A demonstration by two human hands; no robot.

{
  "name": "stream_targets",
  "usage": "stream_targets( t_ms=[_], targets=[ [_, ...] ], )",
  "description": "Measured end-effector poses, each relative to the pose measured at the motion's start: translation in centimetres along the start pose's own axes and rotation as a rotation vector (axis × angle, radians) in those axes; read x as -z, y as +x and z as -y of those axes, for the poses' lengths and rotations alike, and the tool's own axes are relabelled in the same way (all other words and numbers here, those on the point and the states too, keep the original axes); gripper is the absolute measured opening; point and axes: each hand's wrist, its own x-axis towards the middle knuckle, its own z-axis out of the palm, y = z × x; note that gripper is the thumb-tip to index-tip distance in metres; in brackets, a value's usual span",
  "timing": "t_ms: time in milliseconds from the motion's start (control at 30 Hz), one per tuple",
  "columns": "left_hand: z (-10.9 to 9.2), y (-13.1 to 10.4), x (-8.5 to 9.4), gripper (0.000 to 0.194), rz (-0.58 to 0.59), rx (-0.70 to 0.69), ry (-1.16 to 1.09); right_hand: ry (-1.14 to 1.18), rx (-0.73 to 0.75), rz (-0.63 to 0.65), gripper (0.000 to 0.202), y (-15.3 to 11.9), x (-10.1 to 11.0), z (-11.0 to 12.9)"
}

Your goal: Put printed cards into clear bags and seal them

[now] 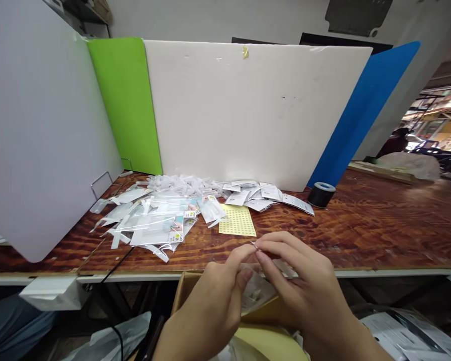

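Between the two hands hangs a small clear plastic bag (256, 292), its upper edge caught at the fingertips; the left hand (218, 296) pinches it between thumb and forefinger, and the right hand (300, 273) has its thumb and fingers pressed together on it, almost touching the left forefinger. What lies inside the bag is too blurred for me to tell. Right below the hands stands an open cardboard box (183, 290) with something smooth and yellow (266, 342) in it, against the near edge of a reddish-brown, strongly grained wooden table (379, 225). Just beyond the fingertips lies a yellow sheet of small round stickers (237, 220). Left of it from the hands, clear printed packets (156, 228) overlap in a loose spread, with a heap of translucent plastic pieces (184, 185) behind them; straight ahead are white printed cards (248, 194), and off to the right of these a black tape roll (321, 195) stands on end. A white panel (255, 110) closes the far side, flanked by a green panel (126, 100) and a blue panel (364, 110), with a grey wall (195, 20) behind. Far right of the hands, the room opens onto a bright, cluttered space.
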Motion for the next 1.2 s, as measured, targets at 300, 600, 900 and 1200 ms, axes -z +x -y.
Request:
stream_targets(
  t_ms=[300, 600, 900, 1200],
  targets=[
    [-0.1, 0.5, -0.3, 0.041, 0.07, 0.054, 0.073, -0.145, 0.063, 0.066, 0.017, -0.3, -0.5, -1.1],
    [0.1, 0.3, -0.1, 0.042, 0.045, 0.063, 0.076, 0.021, -0.149, 0.016, 0.016, 0.0, -0.3, -0.8],
    [0.3, 0.9, 0.3, 0.031, -0.105, 0.213, -0.462, 0.701, -0.651, -0.378, 0.012, 0.9, 1.0, -2.9],
    [1.4, 2.4, 0.6, 0.034, -0.358, 0.366, -0.854, 0.665, -0.33, -0.418, 0.018, 0.2, 3.8, -1.4]
  ],
)
